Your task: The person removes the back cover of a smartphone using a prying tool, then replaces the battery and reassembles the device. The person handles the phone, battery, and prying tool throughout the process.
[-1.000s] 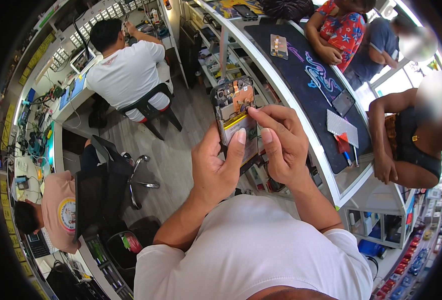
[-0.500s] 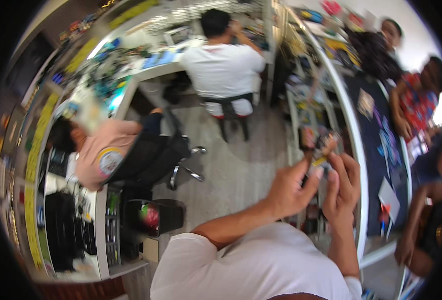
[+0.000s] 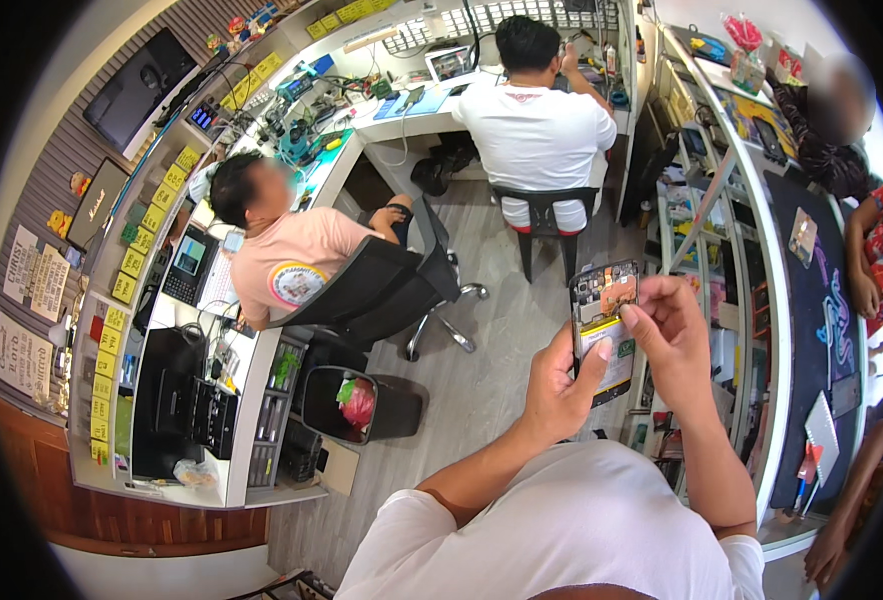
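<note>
An opened smartphone (image 3: 603, 340) without its back cover is held up before my chest, tilted. Its circuit board with copper-coloured patches shows at the top, and a pale battery with a yellow strip lies below. My left hand (image 3: 560, 385) is closed around the phone's lower left side, thumb across the battery. At the phone's right side is my right hand (image 3: 674, 340), fingers curled and thumb tip pressed on the lower part of the board. Whether a small part sits under that thumb cannot be made out.
A person in white (image 3: 532, 140) and another in pink (image 3: 302, 250) sit on chairs at a cluttered workbench (image 3: 412, 128). A black bin (image 3: 392, 405) stands on the floor. To my right runs a glass display counter (image 3: 752, 300), with people behind it.
The phone has turned from a foreshortened, blurred position so its inner face shows. My right thumb has moved onto the board. The surroundings have shifted right in view.
</note>
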Available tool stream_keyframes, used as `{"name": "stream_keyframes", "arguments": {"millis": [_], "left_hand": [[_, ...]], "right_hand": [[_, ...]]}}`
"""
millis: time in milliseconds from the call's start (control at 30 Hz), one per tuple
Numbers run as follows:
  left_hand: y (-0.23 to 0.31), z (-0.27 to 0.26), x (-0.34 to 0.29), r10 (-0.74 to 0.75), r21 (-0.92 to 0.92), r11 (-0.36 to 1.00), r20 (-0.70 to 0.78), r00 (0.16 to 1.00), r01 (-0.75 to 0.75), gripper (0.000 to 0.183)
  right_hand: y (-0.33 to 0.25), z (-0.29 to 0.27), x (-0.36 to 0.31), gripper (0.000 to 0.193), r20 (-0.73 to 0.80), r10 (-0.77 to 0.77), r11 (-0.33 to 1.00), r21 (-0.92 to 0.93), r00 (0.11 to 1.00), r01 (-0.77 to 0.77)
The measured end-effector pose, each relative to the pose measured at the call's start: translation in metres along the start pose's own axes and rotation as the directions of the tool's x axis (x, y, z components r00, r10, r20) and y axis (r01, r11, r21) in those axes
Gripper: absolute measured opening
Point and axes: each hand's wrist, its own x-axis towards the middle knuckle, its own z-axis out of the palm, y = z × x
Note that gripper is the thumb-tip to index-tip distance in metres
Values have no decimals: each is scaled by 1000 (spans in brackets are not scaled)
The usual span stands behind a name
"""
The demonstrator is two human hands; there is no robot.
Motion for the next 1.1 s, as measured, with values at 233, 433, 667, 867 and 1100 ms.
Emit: {"name": "stream_keyframes", "arguments": {"millis": [233, 433, 667, 867, 1100], "left_hand": [[7, -7, -14, -49, -49, 997, 41, 998, 51, 39], [2, -2, -8, -104, -107, 988, 96, 990, 114, 40], [-4, 16, 2, -200, -174, 960, 132, 971, 221, 42], [-2, 23, 9, -130, -78, 986, 201, 971, 148, 40], [-6, 29, 11, -127, -42, 989, 238, 963, 141, 40]], "right_hand": [[-5, -3, -5, 23, 167, 271, 940, 166, 948, -298], [-8, -10, -15, 11, 108, 258, 954, 126, 960, -270], [-9, -35, -21, 10, 49, 312, 945, 88, 949, -315], [-14, -44, -26, 13, 41, 290, 940, 175, 956, -293], [-11, -49, -30, 13, 9, 275, 941, 202, 961, -271]]}}
